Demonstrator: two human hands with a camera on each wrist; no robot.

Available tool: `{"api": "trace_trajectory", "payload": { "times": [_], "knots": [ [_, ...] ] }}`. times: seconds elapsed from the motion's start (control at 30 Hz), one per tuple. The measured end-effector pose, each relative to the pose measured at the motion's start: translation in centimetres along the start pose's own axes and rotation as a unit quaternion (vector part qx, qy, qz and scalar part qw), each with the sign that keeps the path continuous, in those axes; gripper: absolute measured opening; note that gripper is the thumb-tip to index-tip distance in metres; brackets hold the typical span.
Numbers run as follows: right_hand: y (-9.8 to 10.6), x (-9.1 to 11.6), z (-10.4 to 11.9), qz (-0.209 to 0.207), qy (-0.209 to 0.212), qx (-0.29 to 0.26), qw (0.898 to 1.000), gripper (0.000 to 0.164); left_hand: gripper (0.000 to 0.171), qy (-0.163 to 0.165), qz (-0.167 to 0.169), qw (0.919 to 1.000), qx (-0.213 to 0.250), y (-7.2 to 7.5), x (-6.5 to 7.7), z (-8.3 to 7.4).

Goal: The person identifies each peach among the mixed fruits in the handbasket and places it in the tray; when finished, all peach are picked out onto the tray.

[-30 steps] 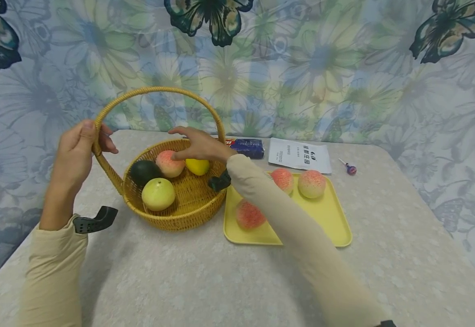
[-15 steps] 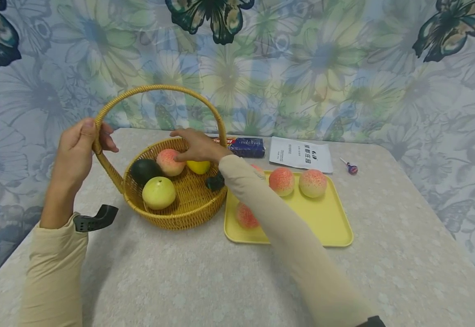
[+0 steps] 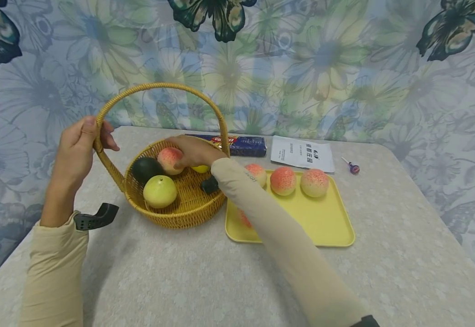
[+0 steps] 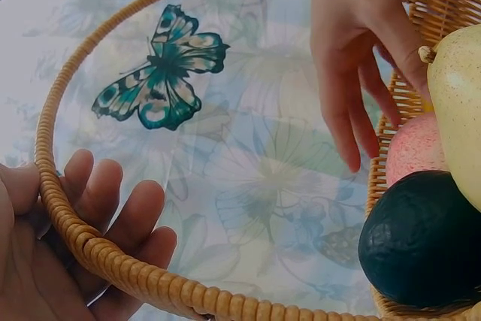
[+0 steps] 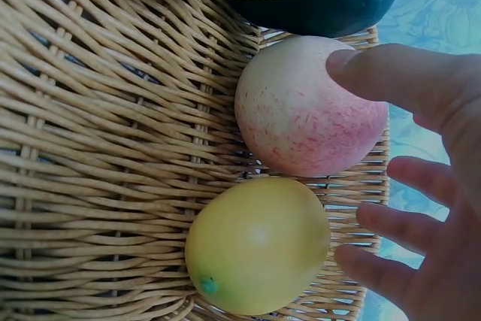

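My left hand (image 3: 75, 145) holds the handle (image 4: 143, 272) of a wicker basket (image 3: 180, 221), with the thumb on the near side and the fingers bent behind it. My right hand (image 3: 194, 150) reaches over the basket's back rim. Its thumb (image 5: 406, 73) lies against a pink-and-cream peach (image 5: 308, 114), while the other fingers spread loosely past the rim, close to a smooth yellow fruit (image 5: 259, 242) with a green tip. Left of the peach lies a dark green, avocado-like fruit (image 3: 146, 170). A pale yellow-green fruit (image 3: 159, 191) with a short stem sits in front.
A yellow tray (image 3: 315, 227) with several peaches (image 3: 283, 180) stands right of the basket, partly under my right sleeve (image 3: 278, 227). Behind are a dark blue box (image 3: 247, 146) and a white printed packet (image 3: 302, 154). A lollipop (image 3: 353, 169) lies at the right.
My right hand has lowered a little toward the peach and the yellow fruit, covering more of the latter. The right sleeve has shifted left, showing more peaches on the tray. The left hand keeps its hold.
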State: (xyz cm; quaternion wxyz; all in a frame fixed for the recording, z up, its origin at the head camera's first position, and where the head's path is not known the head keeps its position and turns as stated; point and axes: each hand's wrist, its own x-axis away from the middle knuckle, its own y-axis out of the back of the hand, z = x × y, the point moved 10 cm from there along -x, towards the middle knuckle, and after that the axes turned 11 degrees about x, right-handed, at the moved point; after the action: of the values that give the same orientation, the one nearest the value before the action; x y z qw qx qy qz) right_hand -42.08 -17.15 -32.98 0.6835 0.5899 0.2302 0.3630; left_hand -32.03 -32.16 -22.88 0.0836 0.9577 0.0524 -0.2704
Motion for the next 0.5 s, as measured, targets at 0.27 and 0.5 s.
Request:
{"api": "trace_trajectory", "payload": {
  "times": [0.27,0.5],
  "knots": [
    [-0.9,-0.5,0.1,0.019,0.012,-0.003,1.0,0.074,0.04,0.006,0.0,1.0,0.007,0.0,-0.1,0.1],
    [-1.7,-0.7,0.0,0.019,0.006,0.031,0.999,0.076,0.041,0.006,-0.001,1.0,-0.006,-0.1,-0.1,0.1]
  ]
}}
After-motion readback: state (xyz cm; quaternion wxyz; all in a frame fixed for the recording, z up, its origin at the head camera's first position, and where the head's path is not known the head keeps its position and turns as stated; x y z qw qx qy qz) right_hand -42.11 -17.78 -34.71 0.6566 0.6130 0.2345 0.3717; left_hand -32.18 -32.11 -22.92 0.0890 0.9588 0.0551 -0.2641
